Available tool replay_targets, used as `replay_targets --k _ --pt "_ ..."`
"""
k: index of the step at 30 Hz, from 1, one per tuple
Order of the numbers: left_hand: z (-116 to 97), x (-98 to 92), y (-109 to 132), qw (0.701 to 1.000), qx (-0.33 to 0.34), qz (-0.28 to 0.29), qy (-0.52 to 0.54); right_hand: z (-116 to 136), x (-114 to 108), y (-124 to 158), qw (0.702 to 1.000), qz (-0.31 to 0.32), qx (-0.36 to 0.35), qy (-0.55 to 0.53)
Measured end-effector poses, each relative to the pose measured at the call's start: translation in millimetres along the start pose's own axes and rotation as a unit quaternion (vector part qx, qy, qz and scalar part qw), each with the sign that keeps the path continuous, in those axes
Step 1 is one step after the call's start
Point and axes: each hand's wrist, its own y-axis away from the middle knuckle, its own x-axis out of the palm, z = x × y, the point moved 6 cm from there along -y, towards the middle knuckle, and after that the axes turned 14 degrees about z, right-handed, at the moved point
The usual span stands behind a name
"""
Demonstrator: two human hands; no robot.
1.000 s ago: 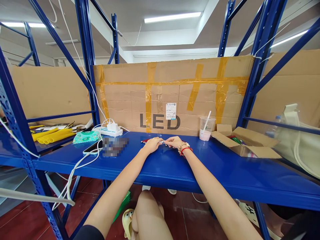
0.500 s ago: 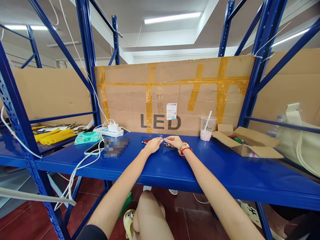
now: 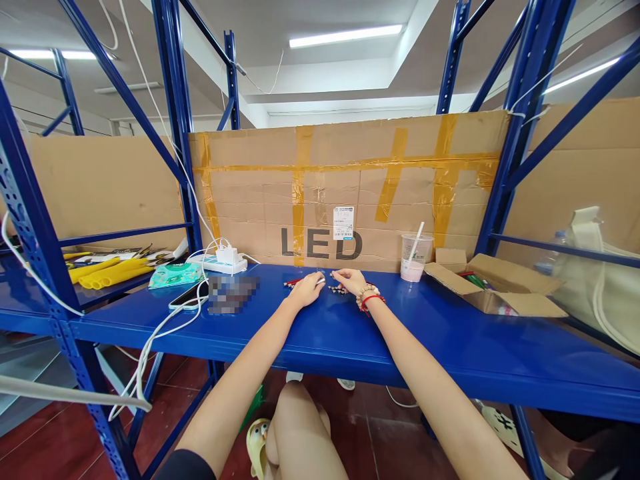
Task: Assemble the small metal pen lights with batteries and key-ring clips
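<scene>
Toward the back of the blue shelf top, my left hand is closed, its fingertips pinched around a small pale piece too little to name. Thin red items lie just left of that hand. My right hand, with a beaded bracelet and a red band at the wrist, has thumb and fingers pressed together. What they hold, if anything, is too small to make out. Small dark-and-light pieces lie under and beside the right fingers. A narrow gap separates the two hands.
A plastic cup with straw and an opened cardboard box stand right. Left are a power strip, a phone, a teal packet and white cables. A cardboard panel closes off the back.
My fingertips, which nearly met half a second ago, are now slightly farther apart. My right hand has moved a little up and away from the left; the things around look unchanged.
</scene>
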Motion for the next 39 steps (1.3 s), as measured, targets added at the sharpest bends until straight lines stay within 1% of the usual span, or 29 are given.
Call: replay_targets --k 9,13,15,20,26,31,36,39 --pt "-2.1 -1.1 -1.4 1.0 0.012 0.004 0.013 9.3 -3.4 6.1 1.0 0.001 0.002 -0.002" --pt "-1.9 -2.1 -0.3 1.0 0.009 0.001 0.024 8.9 -11.8 6.4 0.999 -0.032 0.004 -0.032" --pt "-2.2 -1.0 0.0 1.0 0.007 0.004 0.021 8.6 -13.2 6.7 0.999 -0.035 0.005 -0.04" --pt "-1.8 2.9 -0.6 1.0 0.0 0.018 0.01 11.5 -4.6 6.7 1.0 0.018 -0.005 -0.011" --pt "0.0 1.1 0.0 1.0 -0.002 0.009 0.016 9.3 -2.6 4.4 0.999 0.026 -0.018 0.012" --pt "0.1 -0.7 -1.2 1.0 -0.002 0.0 -0.012 8.8 -0.1 3.1 0.999 0.046 -0.02 0.019" --pt "0.1 -1.3 -2.2 1.0 -0.007 0.003 -0.023 15.4 8.1 7.3 0.996 0.092 -0.017 0.012" --pt "-0.8 -2.1 -1.3 1.0 -0.004 -0.001 -0.019 16.7 8.7 8.2 0.996 0.088 -0.009 0.003"
